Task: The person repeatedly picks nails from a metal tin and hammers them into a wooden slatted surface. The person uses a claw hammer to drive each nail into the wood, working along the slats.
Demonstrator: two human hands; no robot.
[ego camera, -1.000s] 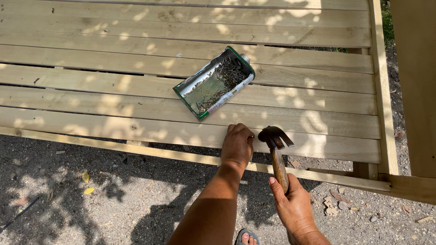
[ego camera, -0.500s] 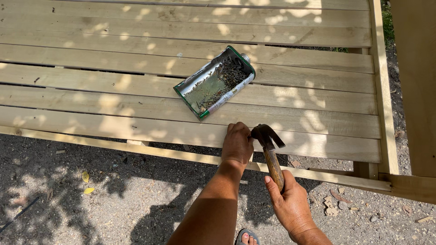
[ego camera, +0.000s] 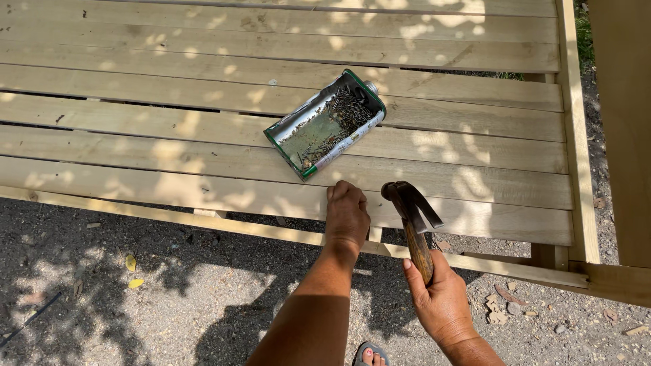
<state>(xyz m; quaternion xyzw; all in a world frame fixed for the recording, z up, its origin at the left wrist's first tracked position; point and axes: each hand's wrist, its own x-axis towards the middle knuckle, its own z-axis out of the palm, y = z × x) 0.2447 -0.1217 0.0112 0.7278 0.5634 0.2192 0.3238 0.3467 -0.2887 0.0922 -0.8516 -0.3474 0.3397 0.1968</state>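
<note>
Now that the claw hammer [ego camera: 411, 211] has swung in closer than a second ago, its head sits just right of your left hand [ego camera: 347, 215], which stays clenched on the front slat [ego camera: 203, 196], maybe pinching a nail, can't tell. Your right hand [ego camera: 441, 298] grips the handle. The cut-open can of nails [ego camera: 324, 124] lies just beyond your knuckles.

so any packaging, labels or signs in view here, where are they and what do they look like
Cut-open metal can: lies on its side on the wooden slats, above the left hand; rectangular, green-edged, pale printed side, holds a heap of nails.
No signs or screens show.
</note>
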